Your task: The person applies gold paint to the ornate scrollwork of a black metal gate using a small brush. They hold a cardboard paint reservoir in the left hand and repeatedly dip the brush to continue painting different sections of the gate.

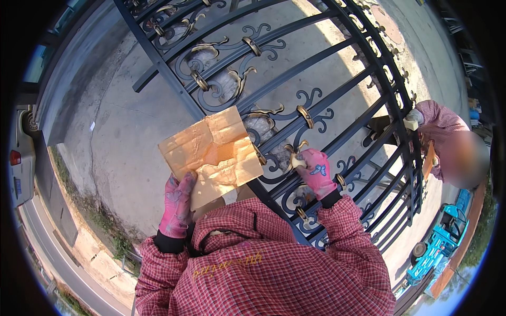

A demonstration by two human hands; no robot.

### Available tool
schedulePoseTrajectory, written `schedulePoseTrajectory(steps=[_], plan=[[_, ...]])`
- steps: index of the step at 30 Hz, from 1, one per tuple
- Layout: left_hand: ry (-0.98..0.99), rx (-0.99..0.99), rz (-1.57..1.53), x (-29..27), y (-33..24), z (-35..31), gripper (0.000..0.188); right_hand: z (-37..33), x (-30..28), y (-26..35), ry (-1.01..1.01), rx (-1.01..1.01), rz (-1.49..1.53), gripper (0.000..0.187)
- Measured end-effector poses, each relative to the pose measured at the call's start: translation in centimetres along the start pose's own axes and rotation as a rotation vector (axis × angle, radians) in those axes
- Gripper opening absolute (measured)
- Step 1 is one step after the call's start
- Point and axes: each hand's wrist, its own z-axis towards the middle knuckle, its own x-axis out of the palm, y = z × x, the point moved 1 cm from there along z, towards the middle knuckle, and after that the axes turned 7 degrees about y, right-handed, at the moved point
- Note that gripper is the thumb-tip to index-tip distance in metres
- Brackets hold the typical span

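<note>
My left hand (178,204), in a pink glove, grips the lower left edge of a creased brown cardboard sheet (220,138), thumb on top. The sheet is tilted and hides part of the gate's frame. My right hand (317,173), also in a pink glove, is closed on a small pale piece (298,161), mostly hidden by the fingers. It touches or nearly touches a gold-coloured leaf ornament (300,146) on the black metal gate (311,63). Scrolls and gold-coloured collars (304,117) run along the gate's bars around this hand.
Across the gate at the right, another person (443,137) in a checked sleeve has a gloved hand (415,117) with a pale block at the gate's edge. A turquoise vehicle (438,237) stands at the lower right, a parked car (21,163) far left. Concrete ground (121,121) lies below.
</note>
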Motion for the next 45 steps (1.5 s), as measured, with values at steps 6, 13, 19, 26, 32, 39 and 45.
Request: schedulePoseTrajectory(steps=[6,13,19,26,32,39,45], plan=[[0.03,-0.001,0.062,-0.8,0.2,0.2,0.033,0.2,0.9,-0.1,-0.08,-0.006,-0.116,0.026],[-0.004,-0.014,0.011,-0.1,-0.1,0.1,0.024,1.3,1.3,0.9,-0.19,0.018,0.007,0.024],[0.009,-0.014,0.012,-0.1,-0.1,0.0,0.025,2.5,1.8,1.2,-0.163,0.034,-0.124,0.021],[0.025,-0.037,0.023,0.1,-0.1,0.1,0.029,2.6,-0.2,2.6,-0.15,0.051,-0.083,0.026],[0.078,-0.097,0.01,0.2,1.2,0.7,0.032,2.5,-5.5,11.6,-0.277,0.054,0.312,0.034],[0.136,-0.084,0.059,1.4,1.0,0.5,0.027,4.6,-5.2,15.3,-0.149,-0.248,0.066,0.032],[0.16,-0.045,0.083,1.1,1.4,0.4,0.028,4.5,-6.0,16.6,-0.14,-0.283,0.052,0.033]])
